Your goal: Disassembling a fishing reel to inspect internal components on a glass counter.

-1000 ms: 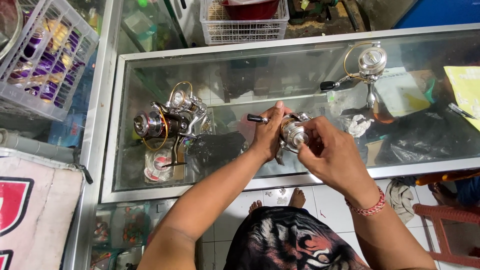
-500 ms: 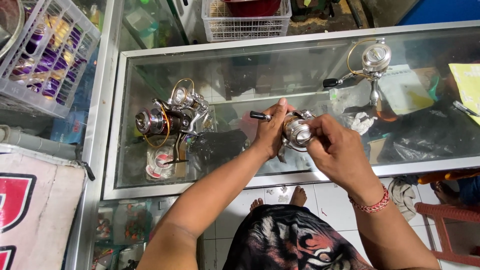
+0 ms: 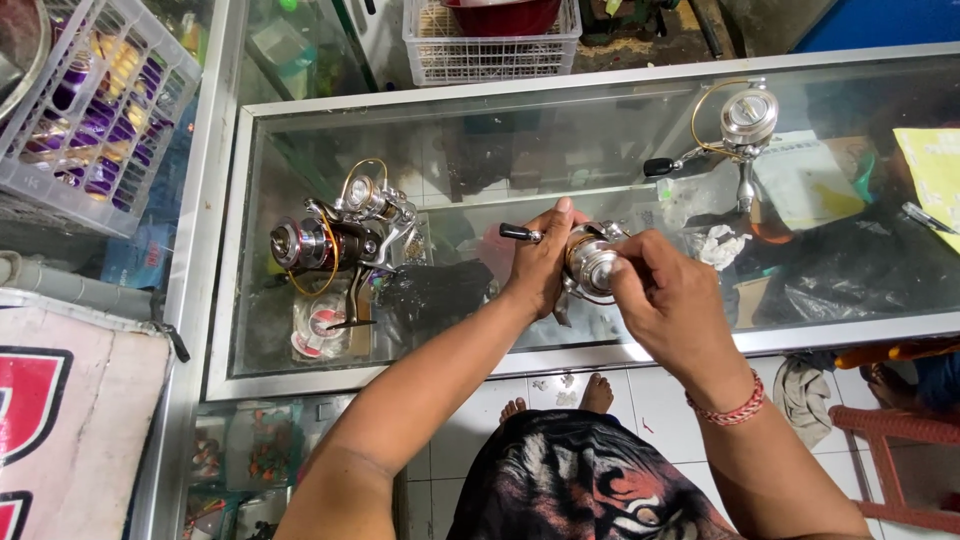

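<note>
The left hand (image 3: 540,262) is wrapping around the body of a silver fishing reel (image 3: 590,262), holding it just above the glass tabletop (image 3: 480,150), its black handle knob (image 3: 515,232) poking out past the thumb. The right hand (image 3: 665,290) is pinching the reel's front end with its fingertips, apparently working the spool cap. A steady left grip and small, even turns from the right fingers would seem the sound way here. To the left, a second reel with a reddish spool (image 3: 335,240) is lying on the glass; a third reel (image 3: 740,125) is standing further right. A white basket (image 3: 490,45) is sitting behind the case.
</note>
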